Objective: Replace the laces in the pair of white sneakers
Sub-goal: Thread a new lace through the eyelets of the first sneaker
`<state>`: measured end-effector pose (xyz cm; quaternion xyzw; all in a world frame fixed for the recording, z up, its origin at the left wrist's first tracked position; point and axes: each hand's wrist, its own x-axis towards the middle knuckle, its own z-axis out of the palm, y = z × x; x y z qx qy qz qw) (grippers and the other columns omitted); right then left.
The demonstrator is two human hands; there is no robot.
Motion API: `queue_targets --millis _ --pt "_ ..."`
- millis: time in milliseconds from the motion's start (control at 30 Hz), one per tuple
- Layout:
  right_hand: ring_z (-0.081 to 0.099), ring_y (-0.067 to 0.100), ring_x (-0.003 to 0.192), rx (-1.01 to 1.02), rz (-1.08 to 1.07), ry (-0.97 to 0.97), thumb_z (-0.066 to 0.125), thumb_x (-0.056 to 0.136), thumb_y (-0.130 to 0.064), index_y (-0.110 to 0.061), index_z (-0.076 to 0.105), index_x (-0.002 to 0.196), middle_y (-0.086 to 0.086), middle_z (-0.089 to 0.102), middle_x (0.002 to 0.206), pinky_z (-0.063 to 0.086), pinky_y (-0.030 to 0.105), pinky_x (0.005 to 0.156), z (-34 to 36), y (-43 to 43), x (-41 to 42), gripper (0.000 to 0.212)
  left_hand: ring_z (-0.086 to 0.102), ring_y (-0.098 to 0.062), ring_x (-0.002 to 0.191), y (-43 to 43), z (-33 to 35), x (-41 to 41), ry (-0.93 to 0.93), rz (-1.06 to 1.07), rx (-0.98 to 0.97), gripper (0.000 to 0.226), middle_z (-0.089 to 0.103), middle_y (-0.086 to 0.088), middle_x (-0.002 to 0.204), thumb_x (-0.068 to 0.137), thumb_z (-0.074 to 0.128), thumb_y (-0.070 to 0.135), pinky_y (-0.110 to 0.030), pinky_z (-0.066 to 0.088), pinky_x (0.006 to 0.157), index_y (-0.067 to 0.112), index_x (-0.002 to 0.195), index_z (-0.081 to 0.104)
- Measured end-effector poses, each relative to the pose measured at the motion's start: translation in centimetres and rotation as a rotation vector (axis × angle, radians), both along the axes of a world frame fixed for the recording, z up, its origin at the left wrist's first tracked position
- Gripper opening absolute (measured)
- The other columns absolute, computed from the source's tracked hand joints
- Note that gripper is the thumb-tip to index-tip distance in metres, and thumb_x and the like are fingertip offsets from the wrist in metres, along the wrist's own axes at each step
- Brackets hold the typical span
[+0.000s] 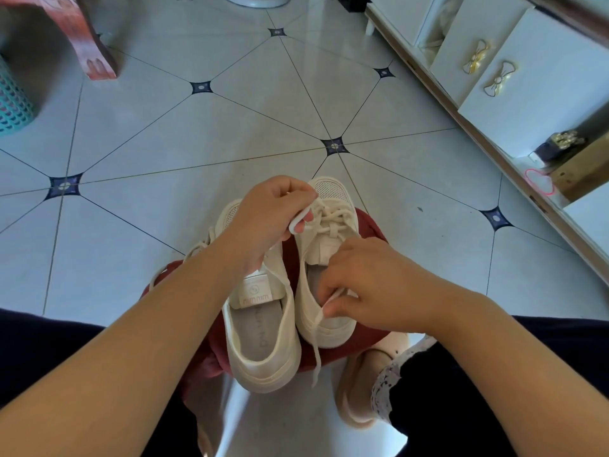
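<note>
We have the pair of white sneakers side by side on the red stool [369,225], toes pointing away from us, and the work is on the right-hand sneaker [321,258], whose lace [333,214] crosses through the eyelets near the toe. Our left hand [273,216] pinches a loop of that lace just above the forward eyelets, fingers curled round it. Our right hand [372,288] pinches the loose end of the same lace near the heel, and the tip trails down past the sole toward the tiled floor [230,127]. We judge this to be unthreading the old lace, though we cannot tell for sure. To do it well, we should free one crossing at a time, feeding slack from the loop while the other hand draws the end straight out along the eyelet's line, not sideways. The left-hand sneaker [263,331] sits touching its partner, so gentle pulls should stop either from sliding off the stool.
</note>
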<state>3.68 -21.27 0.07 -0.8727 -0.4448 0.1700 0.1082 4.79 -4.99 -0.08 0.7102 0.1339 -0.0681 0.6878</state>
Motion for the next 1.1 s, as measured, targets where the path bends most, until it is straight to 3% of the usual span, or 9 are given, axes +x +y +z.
queue_targets --millis 100,267,433,500,567,667,733,867,1100 --pt "0.041 0.002 0.078 0.063 -0.079 0.06 0.064 0.082 -0.031 -0.029 0.065 0.079 -0.018 0.051 0.072 0.033 0.022 0.073 1.0 -0.3 0.6 0.003 0.044 -0.002 0.04 0.0 -0.2 -0.1 -0.019 -0.04 0.066 0.017 0.061 0.006 0.057 0.083 0.052 0.005 -0.009 0.03 0.036 0.015 0.084 0.066" --pt "0.048 0.002 0.065 0.529 -0.732 0.052 0.056 0.087 -0.019 -0.029 0.053 0.074 -0.011 0.055 0.072 0.038 0.011 0.064 2.5 -2.1 3.0 0.017 0.054 0.008 0.052 -0.5 -0.1 -0.1 -0.079 -0.164 0.134 0.016 0.066 0.013 0.062 0.084 0.061 0.014 -0.005 0.038 0.046 0.025 0.075 0.069" --pt "0.05 0.008 0.064 0.744 -1.071 0.273 0.055 0.09 -0.015 -0.022 0.061 0.08 -0.003 0.058 0.075 0.046 0.023 0.06 1.4 -3.0 4.4 0.013 0.062 -0.003 0.081 -1.0 -0.1 0.0 -0.088 -0.322 0.249 0.01 0.072 0.009 0.084 0.078 0.068 0.028 -0.017 0.047 0.07 0.029 0.068 0.071" --pt "0.054 0.01 0.063 0.935 -1.175 0.452 0.053 0.091 -0.009 -0.013 0.061 0.081 0.002 0.057 0.075 0.048 0.019 0.059 0.9 -2.7 4.8 0.013 0.061 -0.003 0.075 -1.3 -0.1 0.3 -0.074 -0.297 0.242 0.014 0.072 0.008 0.083 0.077 0.069 0.026 -0.018 0.049 0.068 0.03 0.063 0.071" --pt "0.059 0.012 0.067 1.119 -1.263 0.57 0.054 0.09 -0.006 -0.01 0.057 0.087 0.004 0.057 0.083 0.052 0.018 0.064 0.5 -2.3 5.0 0.006 0.056 -0.001 0.057 -1.5 0.0 0.5 -0.057 -0.233 0.144 0.021 0.072 0.002 0.079 0.08 0.066 0.026 -0.014 0.044 0.049 0.029 0.06 0.071" --pt "0.062 0.012 0.067 0.96 -1.237 0.406 0.063 0.084 -0.011 -0.017 0.053 0.092 0.0 0.058 0.089 0.055 0.026 0.07 -0.3 -1.9 4.6 0.014 0.047 -0.004 0.043 -1.6 0.2 1.0 0.01 -0.075 -0.087 0.017 0.07 0.0 0.068 0.085 0.062 0.023 -0.009 0.033 0.037 0.02 0.071 0.071" --pt "0.061 0.007 0.057 0.725 -0.967 0.425 0.067 0.081 -0.019 -0.022 0.059 0.085 -0.007 0.063 0.071 0.052 0.021 0.057 0.1 -1.3 3.6 0.009 0.048 -0.004 0.041 -1.8 0.2 1.2 0.025 -0.015 -0.169 0.017 0.071 0.0 0.068 0.087 0.061 0.024 -0.009 0.034 0.038 0.018 0.073 0.07" --pt "0.059 0.004 0.055 0.432 -0.637 0.387 0.069 0.079 -0.029 -0.023 0.07 0.079 -0.003 0.064 0.061 0.049 0.019 0.057 0.2 -0.1 2.4 0.005 0.051 -0.002 0.042 -2.5 0.1 1.5 0.002 0.003 -0.087 0.018 0.072 0.005 0.07 0.088 0.058 0.028 -0.008 0.033 0.038 0.021 0.073 0.067" --pt "0.061 0.004 0.058 0.886 -1.022 0.483 0.066 0.083 -0.01 -0.013 0.07 0.08 0.002 0.065 0.069 0.056 0.019 0.067 0.4 -2.2 5.3 0.006 0.056 0.009 0.055 -2.5 -0.3 1.9 -0.091 -0.109 0.23 0.01 0.068 0.014 0.064 0.082 0.065 0.026 -0.006 0.039 0.049 0.026 0.072 0.066"
